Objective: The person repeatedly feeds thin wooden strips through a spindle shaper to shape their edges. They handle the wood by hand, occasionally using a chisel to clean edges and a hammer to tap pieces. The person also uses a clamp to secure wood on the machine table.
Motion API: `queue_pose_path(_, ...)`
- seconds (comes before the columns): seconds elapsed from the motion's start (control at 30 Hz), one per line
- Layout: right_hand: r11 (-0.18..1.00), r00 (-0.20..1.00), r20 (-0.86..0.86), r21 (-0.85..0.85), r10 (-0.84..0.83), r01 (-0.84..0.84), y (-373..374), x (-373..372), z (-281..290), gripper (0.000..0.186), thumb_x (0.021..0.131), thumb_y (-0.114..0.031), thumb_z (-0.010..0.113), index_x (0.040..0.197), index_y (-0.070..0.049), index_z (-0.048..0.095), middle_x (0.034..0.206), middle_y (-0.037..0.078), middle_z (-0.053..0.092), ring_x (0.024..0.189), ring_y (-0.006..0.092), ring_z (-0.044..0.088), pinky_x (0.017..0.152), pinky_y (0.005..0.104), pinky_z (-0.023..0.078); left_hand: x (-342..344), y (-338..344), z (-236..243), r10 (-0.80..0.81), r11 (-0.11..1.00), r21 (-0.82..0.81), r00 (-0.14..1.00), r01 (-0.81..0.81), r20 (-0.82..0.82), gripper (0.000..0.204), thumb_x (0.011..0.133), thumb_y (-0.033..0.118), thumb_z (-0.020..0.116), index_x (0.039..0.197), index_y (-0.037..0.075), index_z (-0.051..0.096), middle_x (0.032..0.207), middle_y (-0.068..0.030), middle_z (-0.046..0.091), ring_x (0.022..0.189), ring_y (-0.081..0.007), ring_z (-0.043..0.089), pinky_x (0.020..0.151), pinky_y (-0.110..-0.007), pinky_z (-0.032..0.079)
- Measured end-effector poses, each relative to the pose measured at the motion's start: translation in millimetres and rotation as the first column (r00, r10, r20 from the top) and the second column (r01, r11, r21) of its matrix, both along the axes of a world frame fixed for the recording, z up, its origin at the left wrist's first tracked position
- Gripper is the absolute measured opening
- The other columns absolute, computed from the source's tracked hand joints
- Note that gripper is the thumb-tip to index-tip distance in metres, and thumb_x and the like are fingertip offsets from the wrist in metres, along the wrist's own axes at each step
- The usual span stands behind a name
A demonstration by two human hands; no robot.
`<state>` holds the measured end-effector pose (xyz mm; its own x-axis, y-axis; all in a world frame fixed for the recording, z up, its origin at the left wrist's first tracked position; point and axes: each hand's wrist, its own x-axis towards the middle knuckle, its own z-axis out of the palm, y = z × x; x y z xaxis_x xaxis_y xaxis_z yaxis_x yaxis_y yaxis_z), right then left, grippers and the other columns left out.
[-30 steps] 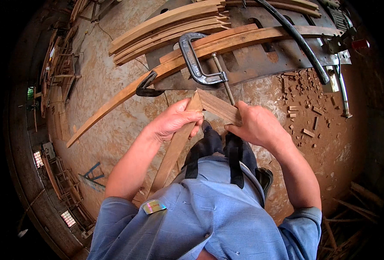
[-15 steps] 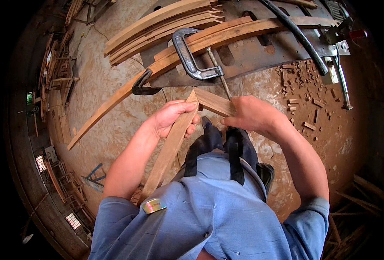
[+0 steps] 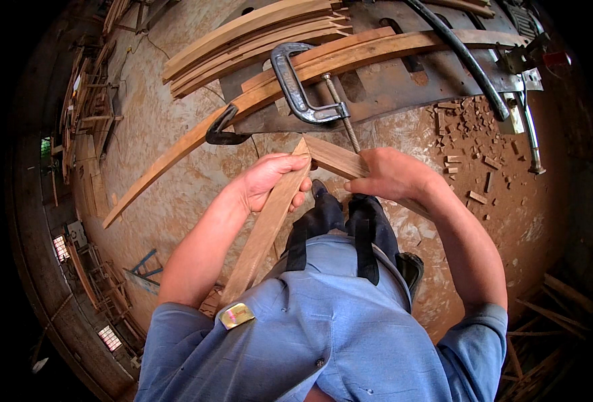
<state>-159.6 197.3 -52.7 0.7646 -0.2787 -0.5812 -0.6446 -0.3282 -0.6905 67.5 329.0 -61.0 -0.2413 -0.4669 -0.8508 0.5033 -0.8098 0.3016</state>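
Observation:
My left hand (image 3: 273, 184) is closed on a pale wooden strip (image 3: 259, 241) that runs down toward my shirt. My right hand (image 3: 393, 177) grips a second, slightly darker strip (image 3: 333, 155), which continues under my wrist. The two strips meet at an angled tip in front of me, forming a corner. Just beyond them, a metal C-clamp (image 3: 286, 77) with a threaded screw grips around a long curved timber (image 3: 142, 184) on a metal plate bench (image 3: 404, 107). A black clamp (image 3: 226, 134) sits farther left on that timber.
Curved boards (image 3: 256, 23) are stacked at the back. A black curved bar (image 3: 467, 63) crosses the bench at right. Small wood offcuts (image 3: 477, 196) litter the floor (image 3: 156, 241) at right. Timber piles (image 3: 92, 117) stand at left, and loose planks (image 3: 554, 315) lie lower right.
Both hands and the strips have shifted slightly upward in the picture. My right forearm has swung a little outward, and more of the right strip shows below that hand.

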Motion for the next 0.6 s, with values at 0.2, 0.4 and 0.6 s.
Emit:
queue_pose_path(0.2, 0.997, 0.999, 0.040, -0.070, -0.018, 0.021, 2.4, -2.4, 0.1, 0.052, 0.077, -0.042, 0.069, 0.089, 0.007, 0.061, 0.080, 0.028, 0.065, 0.080, 0.0399, 0.066, 0.073, 0.0445, 0.052, -2.8, -1.0, 6.5, -0.019, 0.999, -0.040, 0.999, 0.021, 0.048, 0.019, 0.099, 0.026, 0.050, 0.105, 0.009, 0.046, 0.079, -0.0108, 0.060, 0.056, -0.0226, 0.063, 0.042, -0.033, 0.052)
queue_pose_path(0.4, 0.978, 0.997, 0.061, -0.196, -0.056, 0.067, 12.5, -5.5, 5.9, 0.049, 0.077, -0.041, 0.070, 0.091, 0.004, 0.060, 0.080, 0.027, 0.064, 0.079, 0.0424, 0.065, 0.072, 0.0462, 0.052, -6.0, -0.1, 17.0, -0.068, 0.988, -0.128, 0.985, 0.089, 0.158, 0.022, 0.095, 0.026, 0.057, 0.105, 0.009, 0.047, 0.078, -0.0064, 0.060, 0.055, -0.0178, 0.061, 0.045, -0.031, 0.050)
queue_pose_path(0.6, 0.934, 0.973, 0.172, -0.297, -0.151, 0.198, 29.8, -14.7, -7.1, 0.048, 0.077, -0.039, 0.075, 0.102, -0.003, 0.056, 0.083, 0.021, 0.066, 0.082, 0.0399, 0.065, 0.071, 0.0476, 0.052, -18.0, 0.3, 26.9, -0.135, 0.885, -0.342, 0.878, 0.315, 0.460, 0.024, 0.092, 0.021, 0.064, 0.105, 0.006, 0.050, 0.083, -0.0045, 0.060, 0.063, -0.0113, 0.059, 0.055, -0.027, 0.049)
